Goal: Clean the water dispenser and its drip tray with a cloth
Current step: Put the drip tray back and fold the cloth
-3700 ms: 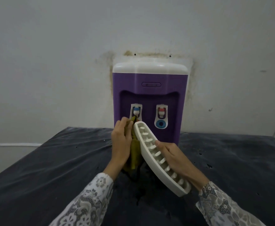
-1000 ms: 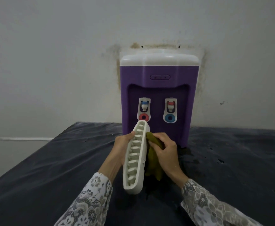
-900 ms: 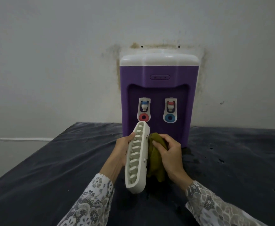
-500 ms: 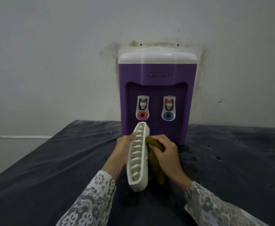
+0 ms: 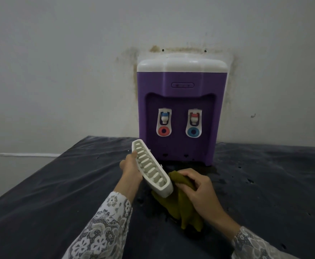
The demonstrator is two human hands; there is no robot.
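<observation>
1. Down at the bottom, close to us, we see our two sleeves (image 5: 104, 227) with a gray and white flower print. They reach out over a dark table (image 5: 41, 193).

2. Our right hand (image 5: 199, 191) holds a green cloth (image 5: 179, 206). The fingers are curled around the top of the cloth and bunch it up. The rest of the cloth hangs down under the hand, and we cannot tell if its bottom end touches the table.

3. Our left hand (image 5: 131, 170) holds the white tray (image 5: 151, 170). The thumb lies along the left edge of the tray. The other fingers are hidden behind it, so we cannot tell how they sit.

4. We hold the tray up off the table, and it is tilted. Its near end points down toward the cloth, and its far end points up and to the left. We see a row of slots on its face.

5. The cloth touches the right side of the tray, near the low end.

6. Behind our hands, the table looks wet and dark in one patch.

7. Farther back stands the water machine (image 5: 182, 109), at the far edge of the table. It is purple with a white top. It has two small taps, one on the left (image 5: 164, 118) with a blue top and one on the right (image 5: 194, 117) with a red top.

8. Behind the machine is a pale wall (image 5: 59, 62) with brown stains around the machine.
</observation>
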